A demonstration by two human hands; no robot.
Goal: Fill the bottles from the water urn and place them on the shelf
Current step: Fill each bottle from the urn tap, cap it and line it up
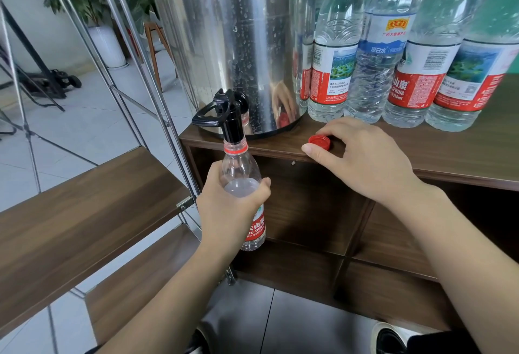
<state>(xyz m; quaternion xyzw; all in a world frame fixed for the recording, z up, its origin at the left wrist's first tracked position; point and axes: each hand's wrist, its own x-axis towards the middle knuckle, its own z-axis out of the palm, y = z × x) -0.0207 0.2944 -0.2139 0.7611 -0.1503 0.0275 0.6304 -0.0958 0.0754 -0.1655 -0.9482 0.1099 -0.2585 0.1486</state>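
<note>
Under the tap: my left hand [233, 207] grips the bottle [243, 193] round its middle, neck up against the black spout [232, 126] of the water urn [224, 39]
Bottle state: open, upright, water roughly to the shoulder by my reading; cannot tell whether water is running
Right hand: my right hand [362, 162] rests on the worktop [449, 145] edge, fingertips pinching the red cap [319, 141], which lies on the wood
Other stock: row of bottles [393, 53] standing just beside the urn, right side
Shelf: wooden shelf [84, 207] to my left, well apart from the urn
Technique: keep the neck centred under the spout and the bottle vertical; stop short of the rim so capping does not spill
Risk: squeezing the thin plastic would push water out; grip lightly
Next call: lift the cap, screw it on, then carry to the shelf
</note>
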